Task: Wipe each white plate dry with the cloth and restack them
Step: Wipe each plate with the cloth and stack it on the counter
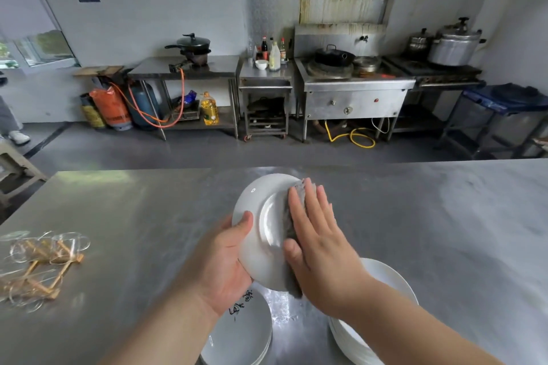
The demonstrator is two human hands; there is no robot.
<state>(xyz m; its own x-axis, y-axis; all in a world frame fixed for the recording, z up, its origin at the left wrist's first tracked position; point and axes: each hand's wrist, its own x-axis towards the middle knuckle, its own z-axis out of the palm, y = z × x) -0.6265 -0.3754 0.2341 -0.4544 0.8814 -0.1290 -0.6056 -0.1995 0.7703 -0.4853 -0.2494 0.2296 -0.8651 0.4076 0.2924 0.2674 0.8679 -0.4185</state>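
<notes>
A white plate [261,216] is held tilted above the steel table [430,231], its underside facing me. My left hand [226,258] grips its left rim, thumb on the underside. My right hand [318,234] lies flat with straight fingers, pressing a grey cloth [293,210] against the plate's underside. Below my left wrist sits a stack of white plates [246,335] with dark writing on the top one. A second stack of white plates [382,278] stands under my right forearm, partly hidden.
A cluster of clear glasses on a wooden rack [41,261] lies at the table's left. Across the floor stand steel counters with a wok stove [335,65], sauce bottles [274,53], pots [453,44] and gas cylinders [118,107].
</notes>
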